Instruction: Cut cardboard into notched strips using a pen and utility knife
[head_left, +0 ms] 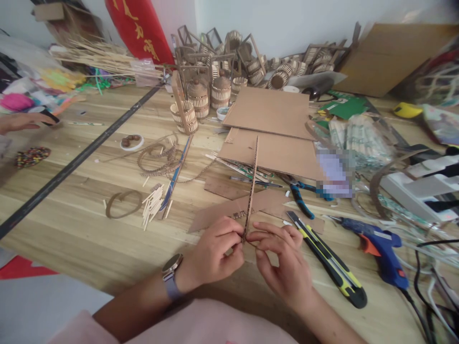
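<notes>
At lower centre of the frame: narrow corrugated cardboard strip point(252, 191), running edge-on from the hands toward the centre, above the counter point(89, 229). Left hand point(218, 251): pinching the near end between thumb and fingers. Right hand point(285, 260): fingers bent, fingertips at the same end; impossible to tell whether closed on the strip or only touching.

Containers, left of centre: shallow white dish point(141, 145), holding brown round pieces point(131, 140). Upper centre: slatted bucket point(184, 117) with tall upright handle, contents not discernible; behind, two lidded slatted buckets point(221, 93), upright, interiors hidden by the lids. Just beside, small round tub point(223, 113), contents too small to identify. Along the wall: heap of small slatted baskets point(283, 74), some tipped over.

At right: clear plastic bag point(375, 157), with pale bundles point(353, 131) inside. At upper right: large cardboard box point(390, 57), interior out of view. Near the right hand: utility knife point(326, 260); farther right, blue glue gun point(383, 248).
</notes>
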Motion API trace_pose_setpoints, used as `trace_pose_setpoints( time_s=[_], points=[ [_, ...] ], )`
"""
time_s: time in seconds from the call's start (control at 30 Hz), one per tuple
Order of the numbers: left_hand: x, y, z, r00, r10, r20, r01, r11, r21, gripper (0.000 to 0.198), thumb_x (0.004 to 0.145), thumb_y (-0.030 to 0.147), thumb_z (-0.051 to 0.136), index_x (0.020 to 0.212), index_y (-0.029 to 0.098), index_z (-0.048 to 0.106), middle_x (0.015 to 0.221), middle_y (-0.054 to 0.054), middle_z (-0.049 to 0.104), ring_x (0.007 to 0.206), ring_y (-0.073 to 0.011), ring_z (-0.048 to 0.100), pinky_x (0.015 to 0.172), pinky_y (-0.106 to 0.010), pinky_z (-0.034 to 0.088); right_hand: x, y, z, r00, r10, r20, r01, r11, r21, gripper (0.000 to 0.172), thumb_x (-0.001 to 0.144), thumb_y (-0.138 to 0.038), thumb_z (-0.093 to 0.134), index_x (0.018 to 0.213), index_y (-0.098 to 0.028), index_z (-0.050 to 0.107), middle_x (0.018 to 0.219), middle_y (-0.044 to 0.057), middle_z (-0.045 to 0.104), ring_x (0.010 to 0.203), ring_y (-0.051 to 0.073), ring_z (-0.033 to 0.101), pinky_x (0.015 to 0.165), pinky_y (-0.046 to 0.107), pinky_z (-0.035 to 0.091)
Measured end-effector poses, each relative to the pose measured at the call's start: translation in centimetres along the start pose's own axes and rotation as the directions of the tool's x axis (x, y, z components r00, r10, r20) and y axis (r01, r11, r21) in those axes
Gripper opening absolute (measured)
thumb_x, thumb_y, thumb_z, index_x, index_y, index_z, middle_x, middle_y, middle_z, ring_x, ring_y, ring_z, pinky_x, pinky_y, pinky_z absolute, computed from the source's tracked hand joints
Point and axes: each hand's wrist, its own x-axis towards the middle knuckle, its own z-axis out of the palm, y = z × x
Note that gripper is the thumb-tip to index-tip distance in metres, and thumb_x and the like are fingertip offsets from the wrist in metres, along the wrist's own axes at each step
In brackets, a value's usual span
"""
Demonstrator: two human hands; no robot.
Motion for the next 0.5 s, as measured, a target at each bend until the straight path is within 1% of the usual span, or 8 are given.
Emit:
trace_pose_setpoints(
  time_s=[0.13,0.23,0.3,0.4,0.5],
  points=[
    [0.18,0.0,-0.22,1.0,-0.005,0.019,0.006,1.0,-0.029,0.018,0.089,0.008,0.047,0.075,0.019,0.054,0.084,-0.006,0.064,0.081,-0.0162,0.058,0.075,-0.028,0.051,0.22,0.11,-0.04,0.995,0.102,0.005,-0.102,0.991,0.092,0.016,0.092,-0.013,0.05,0.09,-0.028,0.047,0.081,-0.003,0.076,0.093,0.022,0.074,0.085,0.038,0.042],
    [0.2,-0.06,-0.34,1.0,0.008,0.013,-0.007,0.998,-0.056,0.018,0.087,0.009,0.048,0.074,0.019,0.055,0.084,-0.006,0.065,0.082,-0.0167,0.059,0.075,-0.029,0.052,0.37,0.15,-0.14,0.99,0.139,0.021,-0.14,0.975,0.171,0.015,0.092,-0.014,0.051,0.091,-0.029,0.049,0.079,-0.003,0.075,0.091,0.023,0.074,0.083,0.038,0.045],
    [0.16,-0.12,-0.39,1.0,-0.007,0.008,0.007,0.998,-0.056,0.015,0.088,0.012,0.05,0.076,0.019,0.056,0.088,-0.007,0.065,0.084,-0.0171,0.06,0.077,-0.03,0.052,0.39,0.12,-0.19,0.994,0.112,0.012,-0.113,0.98,0.164,0.016,0.091,-0.013,0.052,0.091,-0.028,0.048,0.078,-0.003,0.075,0.087,0.022,0.075,0.081,0.038,0.045],
    [0.14,-0.16,-0.48,0.998,-0.062,0.016,0.063,0.997,-0.034,0.009,0.09,0.018,0.054,0.082,0.018,0.058,0.095,-0.007,0.063,0.089,-0.0176,0.06,0.081,-0.03,0.052,0.35,-0.05,-0.25,0.999,0.027,-0.02,-0.025,0.994,0.103,0.02,0.088,-0.009,0.053,0.093,-0.028,0.049,0.077,-0.004,0.074,0.081,0.02,0.074,0.079,0.037,0.042],
    [0.22,-0.13,-0.52,0.998,-0.057,0.039,0.058,0.998,-0.018,0.009,0.092,0.015,0.053,0.084,0.018,0.057,0.096,-0.007,0.063,0.091,-0.0169,0.06,0.082,-0.028,0.051,0.31,-0.23,-0.25,0.999,-0.047,-0.02,0.048,0.996,0.071,0.023,0.086,-0.005,0.055,0.095,-0.027,0.051,0.075,-0.004,0.073,0.078,0.017,0.071,0.077,0.036,0.041]
  ],
)
